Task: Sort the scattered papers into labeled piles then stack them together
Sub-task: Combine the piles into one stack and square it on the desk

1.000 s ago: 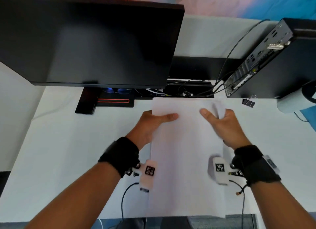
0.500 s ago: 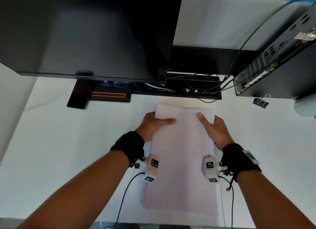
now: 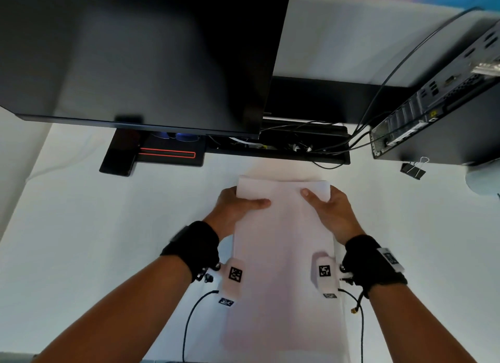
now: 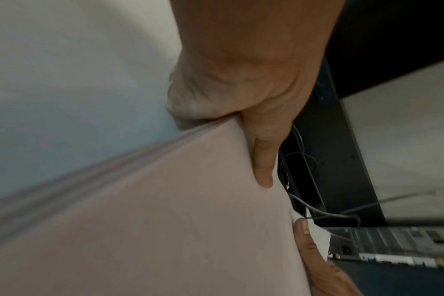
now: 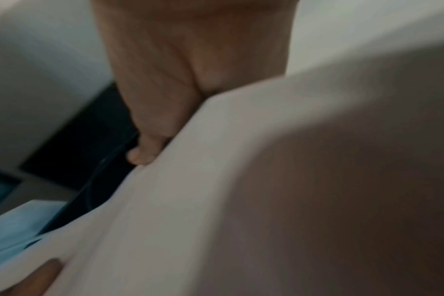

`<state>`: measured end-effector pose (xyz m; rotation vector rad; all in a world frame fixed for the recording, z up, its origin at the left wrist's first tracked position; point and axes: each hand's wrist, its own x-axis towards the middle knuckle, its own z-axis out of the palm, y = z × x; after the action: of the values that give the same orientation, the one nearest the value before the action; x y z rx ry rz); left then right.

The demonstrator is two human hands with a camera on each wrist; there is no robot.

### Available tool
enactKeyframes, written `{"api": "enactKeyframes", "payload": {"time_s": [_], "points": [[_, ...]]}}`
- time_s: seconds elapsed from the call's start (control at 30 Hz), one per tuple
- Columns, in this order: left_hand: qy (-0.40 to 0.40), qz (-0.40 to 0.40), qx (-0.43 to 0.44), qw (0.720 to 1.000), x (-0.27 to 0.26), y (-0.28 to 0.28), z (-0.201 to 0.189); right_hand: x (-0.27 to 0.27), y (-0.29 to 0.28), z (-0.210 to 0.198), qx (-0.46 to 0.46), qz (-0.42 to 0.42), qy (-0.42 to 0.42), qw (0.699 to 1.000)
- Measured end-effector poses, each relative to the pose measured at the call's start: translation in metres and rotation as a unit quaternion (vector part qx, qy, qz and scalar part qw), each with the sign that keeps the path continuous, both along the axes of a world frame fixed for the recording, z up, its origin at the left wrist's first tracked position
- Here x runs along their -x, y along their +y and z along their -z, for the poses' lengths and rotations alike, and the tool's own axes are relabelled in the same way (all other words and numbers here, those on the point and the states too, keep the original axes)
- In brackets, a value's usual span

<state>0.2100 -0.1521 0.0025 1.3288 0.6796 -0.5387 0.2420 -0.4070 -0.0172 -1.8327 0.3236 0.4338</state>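
A stack of blank white papers [image 3: 281,254] is held lengthwise over the white desk, its far end near the monitor base. My left hand [image 3: 238,205] grips its left edge near the far end, thumb on top, fingers hidden beneath. My right hand [image 3: 324,205] grips the right edge the same way. In the left wrist view the papers [image 4: 165,220] show layered edges under my left hand [image 4: 241,104] with its thumb on top. The right wrist view is blurred; my right hand [image 5: 165,100] holds the papers [image 5: 241,180] there.
A large black monitor [image 3: 135,54] overhangs the far desk, its stand base [image 3: 151,154] below. A cable tray [image 3: 297,146] and a computer case [image 3: 446,119] sit at the back right. A black binder clip [image 3: 412,169] lies near the case. White desk surface [image 3: 94,240] spreads left.
The papers have drawn into a narrower, more even stack, and the loose upturned corner by my right hand is gone. Both hands have kept their hold while the view tilted down.
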Motion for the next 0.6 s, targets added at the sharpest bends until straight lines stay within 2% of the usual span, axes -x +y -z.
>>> {"api": "enactKeyframes", "payload": {"time_s": [0.1,0.2,0.27,0.37,0.47,0.6], "points": [[-0.045,0.044,-0.057,0.996,-0.013,0.003,-0.002,0.001,-0.002,0.006,0.012,-0.012,-0.032,0.999],[-0.046,0.205,-0.098,0.973,-0.047,0.018,-0.013,0.003,-0.005,0.005,0.030,-0.007,-0.069,0.997],[-0.040,0.340,-0.162,0.925,-0.074,0.026,-0.016,0.004,-0.005,0.004,0.024,-0.007,-0.080,0.996],[-0.063,0.465,-0.248,0.847,-0.104,0.021,-0.015,0.006,-0.004,0.003,0.004,-0.012,-0.083,0.996],[-0.101,0.520,-0.279,0.801,-0.116,0.012,-0.006,0.004,-0.010,0.002,-0.013,-0.012,-0.056,0.998],[-0.127,0.509,-0.262,0.810,-0.112,0.015,0.009,-0.003,-0.016,-0.001,0.002,-0.046,-0.013,0.999]]}}
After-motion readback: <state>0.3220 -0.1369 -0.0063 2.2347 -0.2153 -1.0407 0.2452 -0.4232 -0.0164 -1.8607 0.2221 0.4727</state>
